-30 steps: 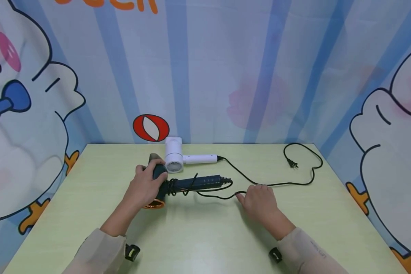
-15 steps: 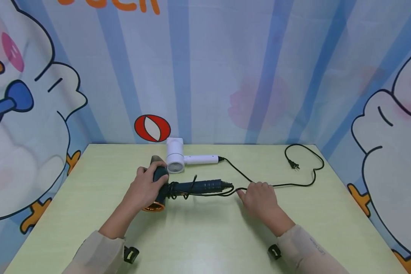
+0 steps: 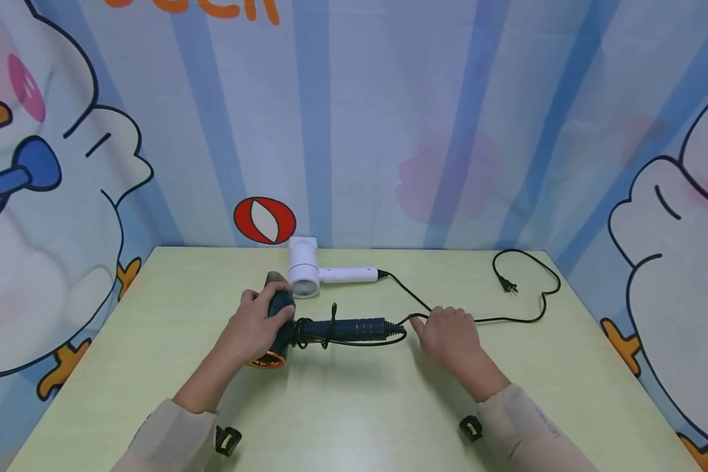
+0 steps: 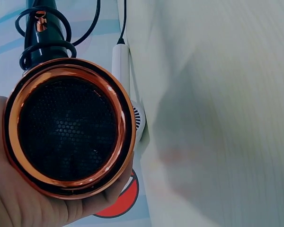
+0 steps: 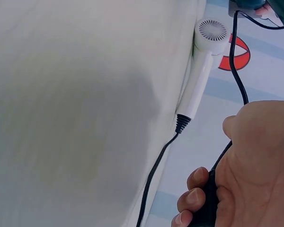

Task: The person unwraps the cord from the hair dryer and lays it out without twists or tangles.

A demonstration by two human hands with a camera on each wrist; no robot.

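My left hand (image 3: pixel 250 326) grips the barrel of a dark teal hair dryer (image 3: pixel 354 330), whose handle points right. Its copper-rimmed round end (image 4: pixel 68 132) faces the left wrist camera, with mesh inside. The black power cord (image 4: pixel 47 47) is wound around the handle where it meets the barrel. From the handle's far end, a length of cord runs to my right hand (image 3: pixel 451 337). In the right wrist view, those fingers curl around the cord's thick black end (image 5: pixel 209 201), partly hidden by the palm.
Behind the dark dryer lies a white hair dryer (image 3: pixel 303 269) on the pale table (image 3: pixel 354 419). Its black cord (image 3: pixel 513 320) runs right, passes behind my right hand and loops back to a two-prong plug (image 3: pixel 507 284). A cartoon-printed curtain (image 3: pixel 366 131) stands along the table's back.
My right hand has moved slightly away from me, lifting its stretch of cord above the handle's tip. The dark dryer's handle has tipped a little toward me; the left hand keeps its grip.
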